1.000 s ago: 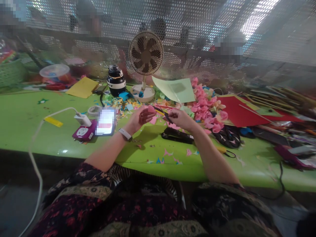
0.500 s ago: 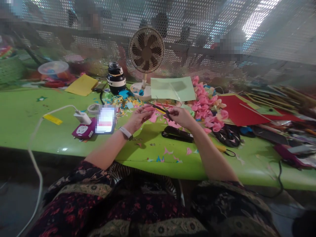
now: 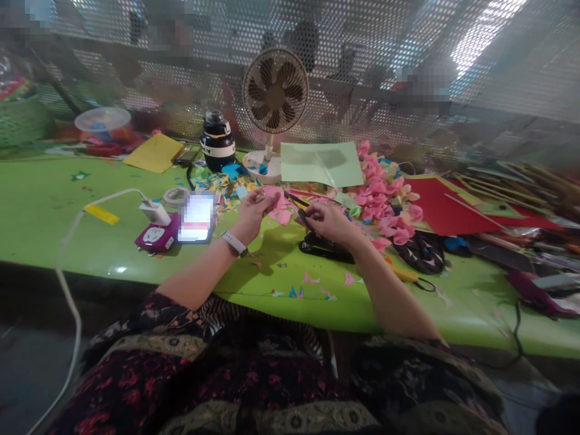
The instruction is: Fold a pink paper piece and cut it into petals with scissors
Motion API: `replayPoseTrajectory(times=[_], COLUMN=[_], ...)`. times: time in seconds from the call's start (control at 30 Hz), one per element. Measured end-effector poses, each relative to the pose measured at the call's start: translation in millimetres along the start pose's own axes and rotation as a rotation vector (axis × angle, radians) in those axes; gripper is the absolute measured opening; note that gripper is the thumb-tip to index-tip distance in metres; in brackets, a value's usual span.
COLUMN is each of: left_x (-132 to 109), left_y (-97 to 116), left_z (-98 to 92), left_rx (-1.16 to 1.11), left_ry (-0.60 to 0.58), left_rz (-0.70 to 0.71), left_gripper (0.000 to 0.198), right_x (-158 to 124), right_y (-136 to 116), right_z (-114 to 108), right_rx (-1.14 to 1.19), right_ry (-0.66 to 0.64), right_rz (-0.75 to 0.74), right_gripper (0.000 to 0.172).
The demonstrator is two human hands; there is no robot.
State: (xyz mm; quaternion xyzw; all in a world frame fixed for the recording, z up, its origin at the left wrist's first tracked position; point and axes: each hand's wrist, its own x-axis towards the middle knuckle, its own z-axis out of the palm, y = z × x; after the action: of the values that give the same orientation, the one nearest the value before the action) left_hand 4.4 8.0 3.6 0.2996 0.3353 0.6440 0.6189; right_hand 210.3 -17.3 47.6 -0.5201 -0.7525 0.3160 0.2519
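Between the thumb and fingers of my left hand [image 3: 254, 211] is a piece of pink paper [image 3: 272, 199]. My right hand [image 3: 330, 222] grips a pair of dark scissors [image 3: 299, 205], whose blades point up and left towards the pink paper. More pink paper [image 3: 283, 215] shows just below and beside the held piece; whether it is joined to it I cannot tell. Under my right hand lies a black stapler [image 3: 317, 249], partly covered by the hand. Small pink and blue paper scraps [image 3: 296, 292] lie on the green tabletop [image 3: 254, 281] nearer to me.
A fan [image 3: 275, 92], a black bottle [image 3: 217, 142] and a pale green sheet [image 3: 321, 163] stand or lie at the back. Pink paper petals [image 3: 374, 187] are heaped on the right, beside red paper [image 3: 439, 205]. A lit phone [image 3: 196, 217] and a purple adapter [image 3: 156, 237] with cable lie left.
My right hand with the scissors has come down and slightly nearer, over the stapler. The scissor blades have drawn back from my left hand, and more of the pink paper shows.
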Motion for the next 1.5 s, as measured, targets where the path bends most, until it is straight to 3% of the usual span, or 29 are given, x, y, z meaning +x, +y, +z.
replayPoseTrajectory(times=[0.17,0.33,0.77,1.5], left_x=[3,3,-3,5], left_y=[-1,-4,-8,-11], left_z=[1.9,1.2,5.8,-0.8], left_rx=[0.042,0.051,-0.088,-0.098], left_ry=[0.062,0.021,0.011,0.006], left_rz=[0.064,0.090,0.062,0.049], left_gripper=[0.030,0.033,0.032,0.027], right_x=[-3,-3,-3,1], right_y=[-4,-4,-2,11], right_z=[1,6,6,4], right_rx=[-0.063,-0.045,0.025,0.043], right_ry=[0.020,-0.015,-0.016,0.001], right_rz=[0.024,0.000,0.003,-0.001], right_gripper=[0.047,0.048,0.050,0.046])
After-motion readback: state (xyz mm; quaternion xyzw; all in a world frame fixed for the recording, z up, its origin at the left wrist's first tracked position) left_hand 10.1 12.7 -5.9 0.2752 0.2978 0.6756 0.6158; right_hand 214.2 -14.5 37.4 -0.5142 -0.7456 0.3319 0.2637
